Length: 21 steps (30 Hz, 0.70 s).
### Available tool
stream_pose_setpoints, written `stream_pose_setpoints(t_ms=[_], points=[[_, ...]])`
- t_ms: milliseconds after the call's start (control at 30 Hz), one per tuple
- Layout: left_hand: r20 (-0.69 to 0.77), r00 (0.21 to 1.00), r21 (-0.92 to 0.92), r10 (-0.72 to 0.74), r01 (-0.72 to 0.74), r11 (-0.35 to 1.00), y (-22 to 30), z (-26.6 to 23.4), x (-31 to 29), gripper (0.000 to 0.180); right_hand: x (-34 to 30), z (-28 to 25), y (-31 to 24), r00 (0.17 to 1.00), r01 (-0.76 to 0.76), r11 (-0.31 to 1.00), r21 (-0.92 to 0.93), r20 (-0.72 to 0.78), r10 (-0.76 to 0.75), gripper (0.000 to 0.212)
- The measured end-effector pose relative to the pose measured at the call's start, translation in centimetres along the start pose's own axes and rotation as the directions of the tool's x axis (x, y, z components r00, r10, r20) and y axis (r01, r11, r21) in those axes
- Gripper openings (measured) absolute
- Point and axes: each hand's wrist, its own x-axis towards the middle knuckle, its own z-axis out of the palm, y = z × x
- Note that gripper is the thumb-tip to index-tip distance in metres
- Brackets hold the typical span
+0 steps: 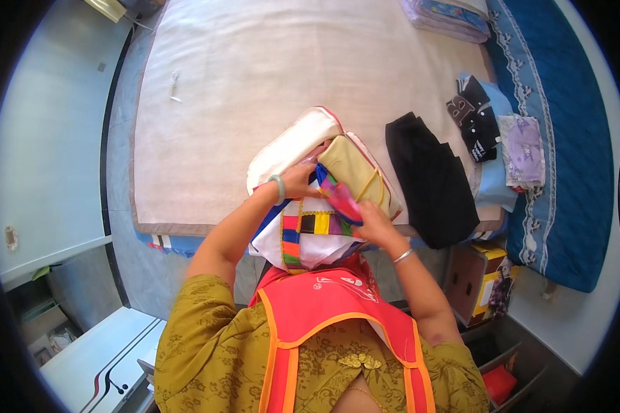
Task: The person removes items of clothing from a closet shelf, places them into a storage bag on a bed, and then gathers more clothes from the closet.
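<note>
At the near edge of the bed lies an opened white fabric case (293, 148) with red piping, its flap folded back. A folded tan cloth (351, 168) with a yellow cord sits inside it. Over the case's near side and against my front hangs a white garment (317, 248) with bands of multicoloured patchwork. My left hand (297, 182), wearing a pale green bangle, is closed on the garment's coloured edge beside the tan cloth. Pinched in my right hand (375, 224), with a silver bangle, is a blurred pink and blue part of the same garment.
Black folded trousers (430, 186) lie right of the case. Farther right are a dark folded shirt (477, 120) and a purple patterned cloth (523, 148), near a blue bed cover (565, 158). Folded bedding (448, 17) is at the far right. A cardboard box (470, 286) stands below the bed.
</note>
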Motion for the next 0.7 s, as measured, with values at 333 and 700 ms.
stream_pose_setpoints(t_ms=[333, 700], points=[[0.173, 0.979, -0.208, 0.112, -0.075, 0.975, -0.2, 1.5, -1.7, 0.034, -4.6, 2.0, -3.0, 0.963, 0.211, 0.975, -0.063, -0.157, -0.218, 0.041], [-0.137, 0.883, -0.203, 0.449, -0.469, 0.86, 2.5, 0.6, -4.7, 0.029, -5.3, 0.6, -0.8, 0.942, 0.181, 0.973, 0.143, -0.308, -0.13, 0.053]])
